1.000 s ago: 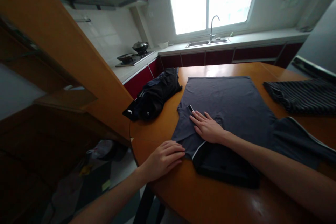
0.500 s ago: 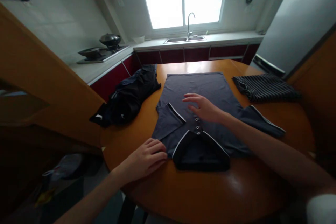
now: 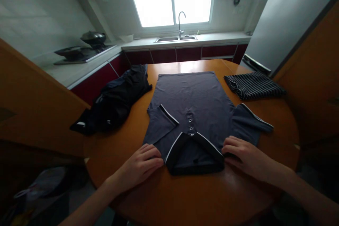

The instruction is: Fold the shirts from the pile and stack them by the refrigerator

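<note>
A strip of glossy surface point(image 3: 196, 197) lies between the curved near edge and the shirt point(image 3: 190, 91), spread flat; a wedge parts it from the black clothes point(image 3: 120, 100). Your left grip point(image 3: 144, 162) and right grip point(image 3: 243, 153) half-curl at its shoulders; I can't tell whether either pinches cloth beside the white-trimmed collar point(image 3: 196, 170).

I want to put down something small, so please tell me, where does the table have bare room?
The table is bare below the collar; also between the dark clothes and left hand, and between the striped cloth and the nearest sleeve. The middle is crowded: the shirt covers it.
</note>
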`<control>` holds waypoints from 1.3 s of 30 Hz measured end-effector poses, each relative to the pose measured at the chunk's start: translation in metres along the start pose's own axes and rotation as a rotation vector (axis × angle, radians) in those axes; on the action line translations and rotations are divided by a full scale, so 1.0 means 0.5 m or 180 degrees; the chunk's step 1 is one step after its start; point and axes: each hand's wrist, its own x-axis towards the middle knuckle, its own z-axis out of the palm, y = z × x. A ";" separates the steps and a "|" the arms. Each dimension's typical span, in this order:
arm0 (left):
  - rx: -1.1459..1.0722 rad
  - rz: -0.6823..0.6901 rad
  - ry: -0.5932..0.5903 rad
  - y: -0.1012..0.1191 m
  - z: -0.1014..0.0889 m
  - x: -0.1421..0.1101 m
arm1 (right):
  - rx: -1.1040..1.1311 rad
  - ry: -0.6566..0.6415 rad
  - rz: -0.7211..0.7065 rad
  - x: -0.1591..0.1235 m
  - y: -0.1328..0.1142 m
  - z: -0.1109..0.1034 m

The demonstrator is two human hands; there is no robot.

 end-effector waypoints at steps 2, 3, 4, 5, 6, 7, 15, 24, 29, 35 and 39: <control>-0.0025 0.0022 -0.0035 0.002 -0.001 -0.002 | -0.0076 0.0095 -0.0002 -0.003 0.001 0.020; -0.0055 0.0022 -0.0076 0.002 -0.001 -0.005 | -0.0108 0.0092 -0.0019 -0.003 0.000 0.025; -0.0099 0.0020 -0.0121 0.002 -0.003 -0.008 | -0.0127 0.0056 -0.0041 -0.003 -0.002 0.027; -0.0158 0.0027 -0.0169 0.002 -0.007 -0.011 | -0.0128 -0.0012 -0.0065 -0.003 -0.005 0.025; -0.0236 0.0038 -0.0230 0.002 -0.013 -0.013 | -0.0112 -0.0105 -0.0094 -0.004 -0.009 0.020; -0.0335 0.0052 -0.0295 0.002 -0.022 -0.013 | -0.0074 -0.0215 -0.0133 -0.004 -0.012 0.012; -0.0373 -0.0891 0.0498 -0.083 -0.097 0.096 | 0.0123 -0.0121 -0.0204 0.089 -0.011 -0.079; 0.0514 -0.1285 -0.0262 -0.166 0.068 0.275 | -0.0327 0.0336 -0.0670 0.231 -0.026 -0.010; 0.0808 -0.1150 -0.0267 -0.172 0.107 0.273 | -0.0012 0.0453 -0.0533 0.217 -0.003 0.023; 0.0673 -0.1152 -0.0230 -0.166 0.103 0.267 | 0.0439 0.0936 -0.0087 0.220 0.001 0.024; 0.0267 -0.1187 -0.0093 -0.153 0.091 0.268 | 0.0655 0.0968 0.0049 0.215 -0.003 0.028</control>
